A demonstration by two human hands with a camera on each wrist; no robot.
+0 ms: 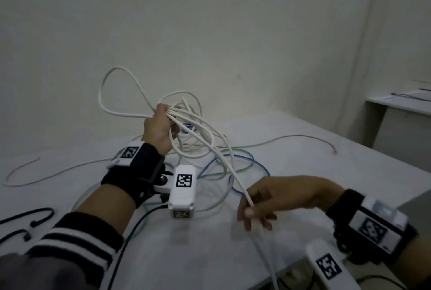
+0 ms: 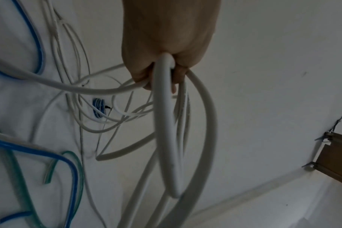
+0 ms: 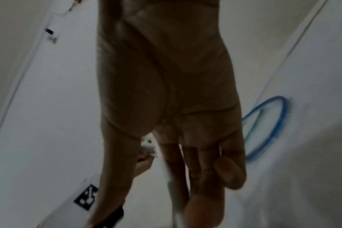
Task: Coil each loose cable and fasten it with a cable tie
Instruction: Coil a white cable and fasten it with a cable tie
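My left hand (image 1: 158, 126) is raised above the white table (image 1: 326, 161) and grips several loops of a white cable (image 1: 184, 116). The left wrist view shows the left hand (image 2: 166, 38) with its fingers curled round the white cable (image 2: 164, 123), whose loops hang below the fist. One strand runs down and to the right into my right hand (image 1: 268, 198), low over the table's front. There the thumb pinches the strand against nearly straight fingers. Seen from the right wrist, the right hand (image 3: 166, 92) has the white cable (image 3: 171, 185) passing between thumb and forefinger, blurred. Past that hand the cable drops over the table's front edge.
A loose blue cable (image 1: 263, 168) and a green cable (image 1: 242, 152) lie tangled under the white loops. A small blue coil (image 2: 99, 110) lies behind them. A thin pale cable (image 1: 291, 137) trails right. Black cords (image 1: 35, 217) lie front left. A side desk (image 1: 396, 103) stands at the right.
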